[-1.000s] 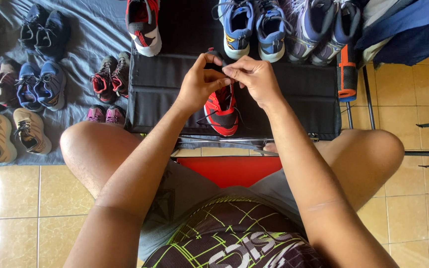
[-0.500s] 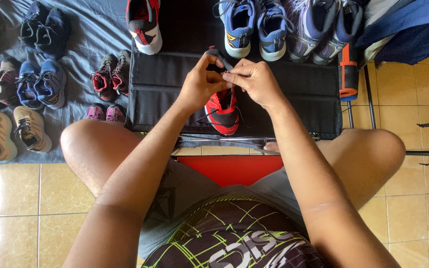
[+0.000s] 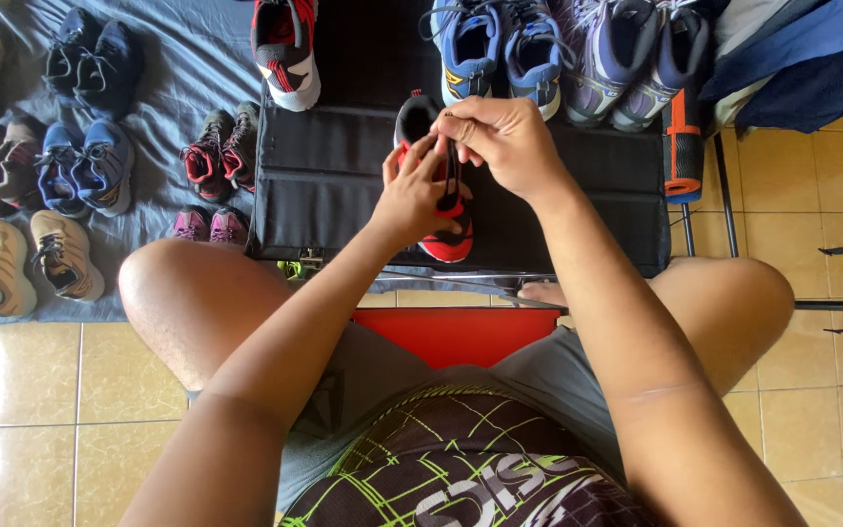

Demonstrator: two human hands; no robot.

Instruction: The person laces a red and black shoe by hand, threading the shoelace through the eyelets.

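Note:
A red and black shoe (image 3: 449,239) stands on a black folded mat (image 3: 334,185) in front of me, toe pointing toward me. My left hand (image 3: 412,195) rests on the shoe's upper, fingers on the laces. My right hand (image 3: 504,141) hovers just above the shoe's opening and pinches a black lace (image 3: 451,171) that runs down to the shoe. Both hands touch over the shoe's tongue, hiding most of its middle.
Many pairs of shoes lie on a grey cloth (image 3: 187,68) to the left. Blue (image 3: 495,49) and purple (image 3: 626,59) sneakers and a red-white shoe (image 3: 285,49) line the far edge. An orange-black tool (image 3: 683,141) lies right. My knees flank a red stool (image 3: 456,332).
My right hand has lifted slightly, drawing the lace up, while my left hand has slid down onto the shoe's upper. The shoe stays in place.

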